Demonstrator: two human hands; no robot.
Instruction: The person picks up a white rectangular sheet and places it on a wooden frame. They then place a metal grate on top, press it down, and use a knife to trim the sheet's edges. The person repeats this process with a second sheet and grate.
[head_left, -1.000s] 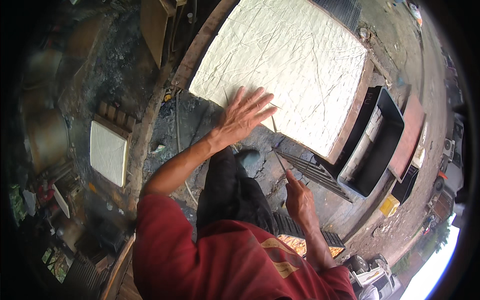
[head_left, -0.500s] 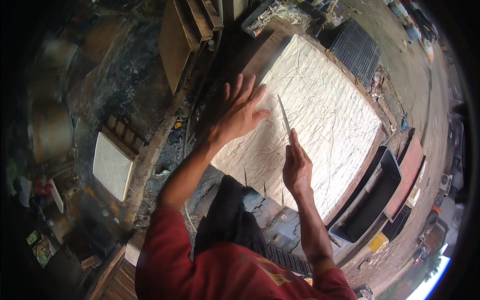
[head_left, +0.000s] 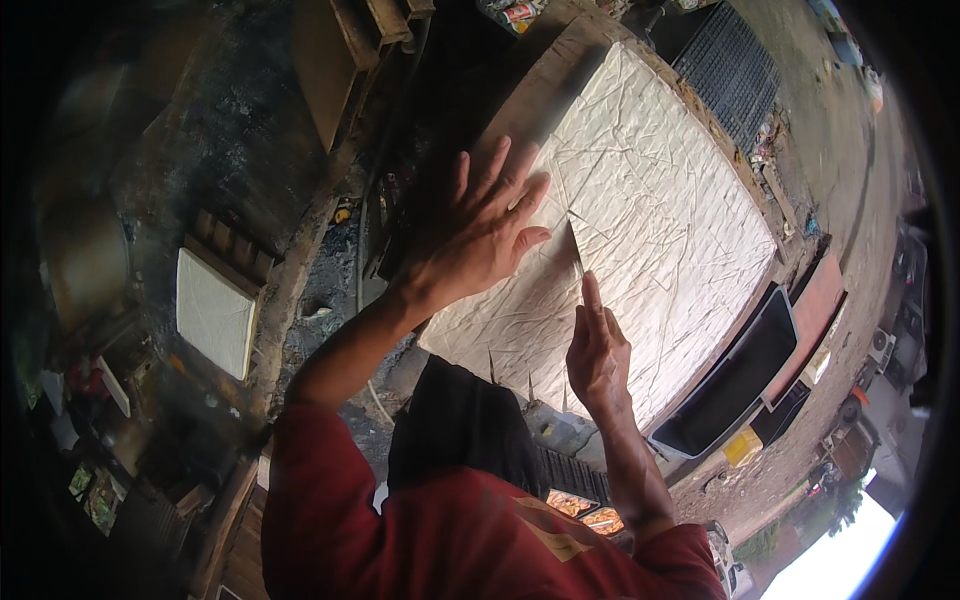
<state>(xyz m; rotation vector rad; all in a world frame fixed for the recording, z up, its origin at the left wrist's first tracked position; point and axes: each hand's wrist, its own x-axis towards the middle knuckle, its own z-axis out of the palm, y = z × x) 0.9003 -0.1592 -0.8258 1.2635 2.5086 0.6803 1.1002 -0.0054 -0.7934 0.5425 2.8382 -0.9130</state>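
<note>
At the far left, well apart from both hands, a small white slab [head_left: 213,313] leans against slatted wood. Next comes the left hand [head_left: 485,235], palm down with fingers spread and nothing gripped, over the left margin of the large creased cream-white slab [head_left: 665,235]; whether its palm presses the surface or hovers just above, I cannot tell. Right of the wrist, three narrow dark slits [head_left: 491,366] mark the slab's near edge. Just right of the left thumb lies the thin knife [head_left: 577,245], its long axis running away from the body and leaning slightly left, its tip on or close above the slab; how deep it sits is not clear. Behind the blade, the right hand [head_left: 600,350] is closed round the handle, index finger stretched along the top. Most of the slab spreads ahead and to the right of this grip; the lens bends its sides, so its longer one is uncertain. Beyond its right edge sits a black tub [head_left: 722,378].
</note>
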